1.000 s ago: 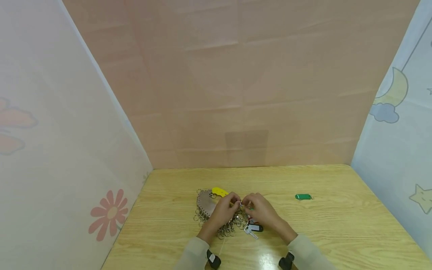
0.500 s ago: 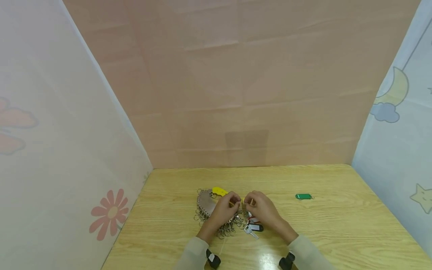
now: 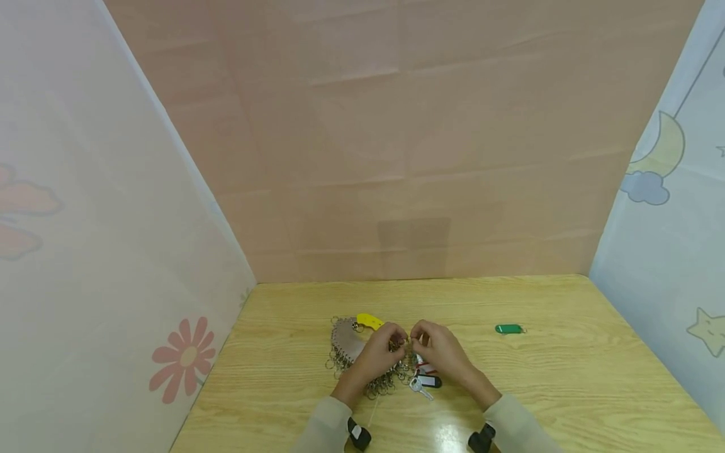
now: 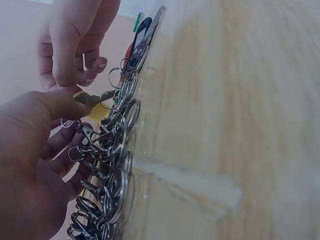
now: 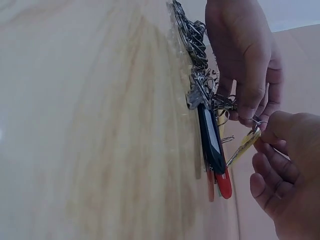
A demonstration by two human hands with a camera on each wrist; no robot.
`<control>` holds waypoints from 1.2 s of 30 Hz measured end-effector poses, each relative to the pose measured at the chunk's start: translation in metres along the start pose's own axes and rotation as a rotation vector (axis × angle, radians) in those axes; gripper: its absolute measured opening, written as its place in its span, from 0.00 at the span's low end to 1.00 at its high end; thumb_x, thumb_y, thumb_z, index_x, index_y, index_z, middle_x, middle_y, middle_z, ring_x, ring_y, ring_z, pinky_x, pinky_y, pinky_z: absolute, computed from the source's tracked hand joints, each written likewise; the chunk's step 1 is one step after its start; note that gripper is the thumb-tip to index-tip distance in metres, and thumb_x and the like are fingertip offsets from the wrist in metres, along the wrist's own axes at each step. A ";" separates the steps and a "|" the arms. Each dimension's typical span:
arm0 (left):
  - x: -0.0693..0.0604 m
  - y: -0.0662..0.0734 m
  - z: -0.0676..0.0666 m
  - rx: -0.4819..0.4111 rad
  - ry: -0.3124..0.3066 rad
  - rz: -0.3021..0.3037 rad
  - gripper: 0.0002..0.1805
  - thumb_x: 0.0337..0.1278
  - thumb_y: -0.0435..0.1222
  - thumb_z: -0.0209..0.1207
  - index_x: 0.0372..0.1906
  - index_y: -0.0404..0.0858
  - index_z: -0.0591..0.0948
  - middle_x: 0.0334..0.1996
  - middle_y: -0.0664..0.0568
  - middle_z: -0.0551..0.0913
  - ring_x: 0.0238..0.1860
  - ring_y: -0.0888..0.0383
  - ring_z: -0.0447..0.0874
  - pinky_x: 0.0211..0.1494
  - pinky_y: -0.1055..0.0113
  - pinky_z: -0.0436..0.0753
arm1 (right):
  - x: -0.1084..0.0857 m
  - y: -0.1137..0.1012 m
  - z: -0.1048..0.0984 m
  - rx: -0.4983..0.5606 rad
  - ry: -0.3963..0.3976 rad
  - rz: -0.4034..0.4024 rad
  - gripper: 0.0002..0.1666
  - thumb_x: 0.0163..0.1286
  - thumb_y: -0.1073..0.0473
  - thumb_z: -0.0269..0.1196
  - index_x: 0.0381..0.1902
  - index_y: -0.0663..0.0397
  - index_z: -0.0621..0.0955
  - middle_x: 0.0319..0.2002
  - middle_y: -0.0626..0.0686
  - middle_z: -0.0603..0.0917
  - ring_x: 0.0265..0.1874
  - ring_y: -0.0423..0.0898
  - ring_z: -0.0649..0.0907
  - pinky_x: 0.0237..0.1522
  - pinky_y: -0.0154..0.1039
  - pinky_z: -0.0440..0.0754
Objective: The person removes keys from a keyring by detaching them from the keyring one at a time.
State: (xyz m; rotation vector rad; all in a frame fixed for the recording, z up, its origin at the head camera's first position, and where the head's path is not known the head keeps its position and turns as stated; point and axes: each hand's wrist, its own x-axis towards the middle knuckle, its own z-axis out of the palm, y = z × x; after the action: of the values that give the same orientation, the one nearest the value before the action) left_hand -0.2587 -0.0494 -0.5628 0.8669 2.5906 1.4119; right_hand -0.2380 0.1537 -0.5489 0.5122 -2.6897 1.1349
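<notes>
Both hands meet over a bunch of key rings near the middle of the table. My left hand [image 3: 381, 350] pinches a small metal ring [image 5: 258, 121] between thumb and fingers. Close against it, my right hand [image 3: 440, 351] pinches a key with a yellow head [image 5: 246, 144], its blade pointing away from the fingers. Under the left hand lies a grey curved sheet [image 3: 345, 340] with many metal rings and clasps [image 4: 112, 185] along its edge. The fingers partly cover the join between ring and key.
Below the right hand lie a silver key [image 3: 420, 387], a black key tag [image 3: 430, 381] and a red tag [image 5: 225, 185]. A yellow holed piece [image 3: 369, 321] sits behind the left hand. A green key tag [image 3: 508, 329] lies alone at right.
Both hands stay in nearly the same place, with their fingertips shifting slightly around the small ring and key. The tags and the silver key on the table have not moved.
</notes>
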 end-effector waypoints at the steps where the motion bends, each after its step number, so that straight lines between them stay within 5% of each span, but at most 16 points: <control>1: 0.000 0.000 0.000 0.004 -0.001 -0.001 0.09 0.72 0.29 0.65 0.51 0.40 0.82 0.45 0.51 0.82 0.44 0.63 0.80 0.49 0.69 0.83 | 0.000 0.001 0.001 0.008 0.004 -0.003 0.09 0.69 0.66 0.69 0.38 0.44 0.84 0.33 0.40 0.84 0.27 0.32 0.77 0.28 0.31 0.76; 8: -0.001 0.003 0.000 0.050 -0.012 -0.018 0.10 0.72 0.30 0.65 0.53 0.39 0.82 0.46 0.50 0.85 0.44 0.65 0.82 0.49 0.70 0.85 | 0.001 0.002 0.004 0.034 0.021 -0.034 0.10 0.70 0.69 0.68 0.44 0.50 0.87 0.36 0.42 0.85 0.29 0.32 0.77 0.31 0.31 0.78; 20: 0.000 0.000 0.003 0.113 -0.008 -0.009 0.11 0.72 0.33 0.66 0.55 0.39 0.85 0.47 0.52 0.88 0.45 0.66 0.84 0.49 0.70 0.85 | -0.001 0.001 0.001 0.041 -0.018 -0.010 0.12 0.71 0.69 0.69 0.42 0.45 0.85 0.39 0.43 0.85 0.32 0.34 0.78 0.33 0.32 0.79; 36: -0.001 -0.001 0.002 0.070 -0.006 -0.039 0.06 0.80 0.40 0.60 0.48 0.45 0.87 0.39 0.57 0.90 0.36 0.73 0.81 0.43 0.74 0.81 | 0.000 -0.003 0.003 0.075 -0.015 0.044 0.10 0.72 0.66 0.70 0.41 0.43 0.83 0.38 0.42 0.85 0.30 0.35 0.80 0.31 0.32 0.79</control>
State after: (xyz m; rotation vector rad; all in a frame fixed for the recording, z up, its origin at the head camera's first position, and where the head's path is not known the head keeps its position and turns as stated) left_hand -0.2583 -0.0490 -0.5650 0.8230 2.6518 1.3152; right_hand -0.2371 0.1492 -0.5491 0.4778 -2.6919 1.2531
